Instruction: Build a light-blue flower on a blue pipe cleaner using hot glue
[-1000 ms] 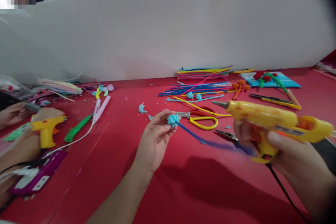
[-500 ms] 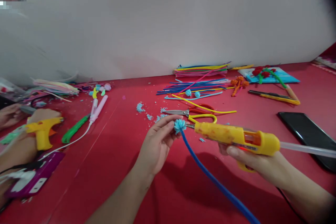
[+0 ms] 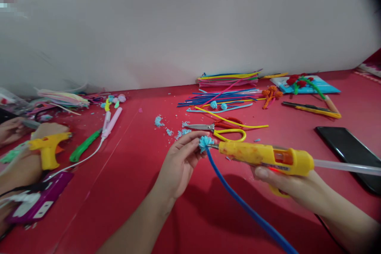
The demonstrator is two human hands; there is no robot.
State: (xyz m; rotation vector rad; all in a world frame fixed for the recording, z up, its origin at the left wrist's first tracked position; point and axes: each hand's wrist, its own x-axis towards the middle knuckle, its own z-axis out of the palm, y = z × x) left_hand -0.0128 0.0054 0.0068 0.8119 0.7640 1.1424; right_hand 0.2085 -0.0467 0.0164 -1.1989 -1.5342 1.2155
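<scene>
Between the fingertips of my left hand [image 3: 181,158] is a light-blue pipe-cleaner flower [image 3: 205,143]. A thick dark-blue stem [image 3: 238,199] runs from it down to the lower right. My right hand [image 3: 276,180] is wrapped round a yellow hot glue gun [image 3: 264,155], with a clear glue stick [image 3: 342,166] sticking out of its back. The gun's metal nozzle points left and meets the flower near the top of the stem; whether glue is coming out I cannot tell. Scissors [image 3: 229,131] with red and yellow handles lie just behind the flower.
Pipe cleaners [image 3: 220,98] lie in bundles at the back, with two light-blue balls [image 3: 218,105] before them. A black phone [image 3: 351,154] is at right. A co-worker's hands [image 3: 50,131], another yellow glue gun [image 3: 50,147] and a purple power strip [image 3: 44,202] are at left.
The glue gun has shifted slightly left, and its nozzle now sits lower on the flower, by the stem. The flower has turned a little in my left fingers.
</scene>
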